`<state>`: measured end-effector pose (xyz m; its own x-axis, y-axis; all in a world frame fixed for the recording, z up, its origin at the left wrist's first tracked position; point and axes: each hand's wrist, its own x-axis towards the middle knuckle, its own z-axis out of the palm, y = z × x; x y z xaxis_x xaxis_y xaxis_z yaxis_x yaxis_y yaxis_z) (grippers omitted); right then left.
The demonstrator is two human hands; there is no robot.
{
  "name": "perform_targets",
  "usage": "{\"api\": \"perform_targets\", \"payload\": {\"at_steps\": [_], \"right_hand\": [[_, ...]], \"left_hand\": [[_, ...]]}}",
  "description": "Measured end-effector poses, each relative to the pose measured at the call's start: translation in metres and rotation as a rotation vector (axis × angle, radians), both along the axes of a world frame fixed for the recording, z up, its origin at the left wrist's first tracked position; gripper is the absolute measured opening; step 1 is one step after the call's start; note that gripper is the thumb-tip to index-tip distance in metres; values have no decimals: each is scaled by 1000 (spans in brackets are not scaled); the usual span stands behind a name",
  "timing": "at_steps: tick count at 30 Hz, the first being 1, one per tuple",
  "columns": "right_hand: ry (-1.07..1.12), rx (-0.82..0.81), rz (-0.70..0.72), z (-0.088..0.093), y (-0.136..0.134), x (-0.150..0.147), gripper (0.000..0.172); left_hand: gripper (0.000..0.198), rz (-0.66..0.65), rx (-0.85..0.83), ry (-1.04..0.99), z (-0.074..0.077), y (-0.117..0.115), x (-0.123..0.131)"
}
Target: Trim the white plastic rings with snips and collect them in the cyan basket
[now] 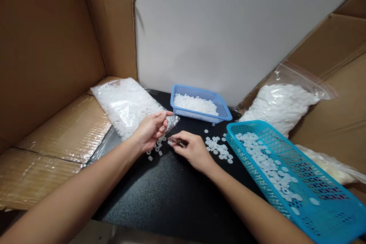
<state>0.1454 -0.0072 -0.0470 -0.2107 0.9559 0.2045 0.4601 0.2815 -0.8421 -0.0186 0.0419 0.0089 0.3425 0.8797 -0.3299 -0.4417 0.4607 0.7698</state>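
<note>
My left hand (pixel 155 129) hovers beside a clear bag of small white plastic pieces (pixel 124 101), thumb and index pinched together; anything between them is too small to make out. My right hand (pixel 193 148) is closed around a small brass-coloured piece (pixel 181 143), its kind unclear. At its fingertips shows a small white plastic piece (pixel 170 142). Loose white spacers (pixel 150 158) lie on the black table under my left hand. Right of my right hand is a spread of flat white rings (pixel 219 148).
A blue basket (pixel 200 116) of small white pieces stands at the back. To the right, a turquoise basket (pixel 323 171) holds flat white rings. Behind it leans a zip bag of white pieces (pixel 281 105). Cardboard (pixel 57 129) and a white panel (pixel 214 26) enclose the black table (pixel 160 198).
</note>
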Motion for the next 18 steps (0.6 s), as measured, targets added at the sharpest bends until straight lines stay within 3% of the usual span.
{"api": "perform_targets", "payload": {"at_steps": [4, 10, 18], "right_hand": [[135, 4, -97, 19, -16, 23, 35], [309, 22, -112, 25, -31, 37, 28], [366, 168, -109, 24, -36, 34, 20]], "left_hand": [[10, -100, 0, 37, -4, -11, 7], [40, -405, 1, 39, -7, -34, 17], [42, -434, -37, 43, -11, -37, 19]]}}
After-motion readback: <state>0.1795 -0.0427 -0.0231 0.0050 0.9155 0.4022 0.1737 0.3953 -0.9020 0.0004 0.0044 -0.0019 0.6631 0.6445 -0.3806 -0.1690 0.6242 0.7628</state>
